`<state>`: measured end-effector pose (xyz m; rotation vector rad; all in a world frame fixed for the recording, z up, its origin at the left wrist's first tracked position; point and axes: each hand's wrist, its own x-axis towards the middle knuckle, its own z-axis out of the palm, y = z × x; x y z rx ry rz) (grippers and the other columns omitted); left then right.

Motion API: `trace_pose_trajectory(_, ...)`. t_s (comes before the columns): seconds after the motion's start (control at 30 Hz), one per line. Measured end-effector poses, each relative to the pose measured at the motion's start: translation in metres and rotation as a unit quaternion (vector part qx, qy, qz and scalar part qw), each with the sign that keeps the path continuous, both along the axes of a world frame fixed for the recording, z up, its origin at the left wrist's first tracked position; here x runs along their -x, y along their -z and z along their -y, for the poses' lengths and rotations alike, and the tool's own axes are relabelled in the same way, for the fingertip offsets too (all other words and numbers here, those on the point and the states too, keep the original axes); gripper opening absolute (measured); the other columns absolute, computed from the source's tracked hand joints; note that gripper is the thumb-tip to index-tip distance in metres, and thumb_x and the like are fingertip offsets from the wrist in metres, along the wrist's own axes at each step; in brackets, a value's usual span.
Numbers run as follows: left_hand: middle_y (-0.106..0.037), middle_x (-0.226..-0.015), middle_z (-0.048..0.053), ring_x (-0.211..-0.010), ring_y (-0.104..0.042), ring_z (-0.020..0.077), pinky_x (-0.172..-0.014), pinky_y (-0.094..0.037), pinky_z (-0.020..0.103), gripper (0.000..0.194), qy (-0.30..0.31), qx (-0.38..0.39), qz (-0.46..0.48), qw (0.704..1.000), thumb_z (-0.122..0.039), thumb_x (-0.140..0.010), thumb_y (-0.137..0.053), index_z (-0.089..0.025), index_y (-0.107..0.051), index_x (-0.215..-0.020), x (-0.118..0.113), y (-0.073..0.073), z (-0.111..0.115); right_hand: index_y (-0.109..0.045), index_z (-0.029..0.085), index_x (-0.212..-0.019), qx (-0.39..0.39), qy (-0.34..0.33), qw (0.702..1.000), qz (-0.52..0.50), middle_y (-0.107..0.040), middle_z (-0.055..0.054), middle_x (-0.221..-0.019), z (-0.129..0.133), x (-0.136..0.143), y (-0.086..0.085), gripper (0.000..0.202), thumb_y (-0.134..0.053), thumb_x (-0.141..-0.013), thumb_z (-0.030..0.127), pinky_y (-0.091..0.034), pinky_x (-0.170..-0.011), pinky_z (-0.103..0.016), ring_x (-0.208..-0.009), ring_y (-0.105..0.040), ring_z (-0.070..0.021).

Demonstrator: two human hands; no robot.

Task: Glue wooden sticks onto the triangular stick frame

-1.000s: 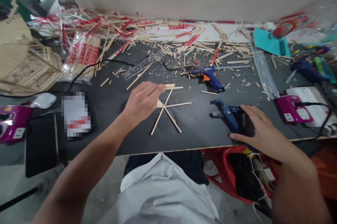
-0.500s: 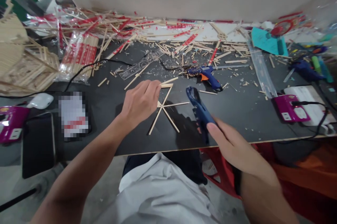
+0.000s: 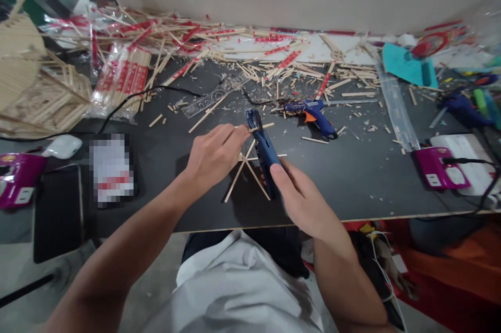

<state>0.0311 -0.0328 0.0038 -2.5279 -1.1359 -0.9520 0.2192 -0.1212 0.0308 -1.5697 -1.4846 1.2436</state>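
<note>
Glossy packets [image 3: 124, 81] beyond the left hand [image 3: 217, 153] bear blurred print. It pinches a wooden stick [image 3: 268, 125]; the right hand [image 3: 299, 194] clasps blue cutters [image 3: 267, 153].

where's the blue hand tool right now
In the head view, the blue hand tool is just right of centre, gripped by the right hand, its far end beside the left hand.
</note>
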Motion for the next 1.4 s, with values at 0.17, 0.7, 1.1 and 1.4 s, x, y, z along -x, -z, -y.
trace_pose_trajectory(0.17,-0.069,-0.075,0.001,-0.067,-0.063,0.0116,-0.056,-0.038,0.026,0.024,-0.001,-0.019,0.003,1.000,-0.024,-0.107,-0.050,-0.016,-0.068,-0.093,-0.0009,0.0002,-0.0006,-0.064,0.019,-0.124,-0.009,-0.008,1.000,0.003,-0.071,-0.008,-0.116,0.0001,-0.0014,0.0026,0.049,-0.039,-0.106,0.056,-0.045,-0.096,-0.035,-0.105,-0.062,-0.0218)
trace_pose_trajectory(0.7,-0.065,-0.072,0.001,-0.067,-0.060,0.0119,-0.055,-0.034,0.027,0.032,-0.007,0.023,-0.011,1.000,-0.027,-0.110,-0.040,-0.018,-0.069,-0.100,0.0010,-0.0007,-0.0005,-0.064,0.020,-0.119,-0.020,-0.017,0.999,0.030,-0.071,-0.007,-0.112,-0.0002,-0.0015,-0.0002,0.046,-0.036,-0.107,0.053,-0.045,-0.095,-0.034,-0.102,-0.062,-0.0220)
trace_pose_trajectory(1.1,-0.065,-0.073,0.001,-0.066,-0.060,0.0125,-0.055,-0.035,0.028,0.026,0.011,0.007,-0.003,1.000,-0.024,-0.108,-0.044,-0.017,-0.068,-0.101,0.0030,0.0017,-0.0026,-0.065,0.020,-0.116,-0.035,-0.027,0.997,0.058,-0.071,-0.007,-0.104,-0.0015,-0.0007,0.0006,0.046,-0.034,-0.107,0.054,-0.044,-0.087,-0.033,-0.095,-0.061,-0.0210)
trace_pose_trajectory(1.4,-0.065,-0.073,0.001,-0.066,-0.061,0.0120,-0.055,-0.036,0.026,0.027,0.022,0.012,0.009,1.000,-0.024,-0.108,-0.043,-0.018,-0.068,-0.102,0.0045,0.0033,-0.0045,-0.061,0.022,-0.084,-0.013,-0.024,0.990,0.139,-0.070,-0.005,-0.079,-0.0024,0.0005,0.0079,0.057,-0.028,-0.105,0.063,-0.040,-0.068,-0.032,-0.072,-0.060,-0.0206)
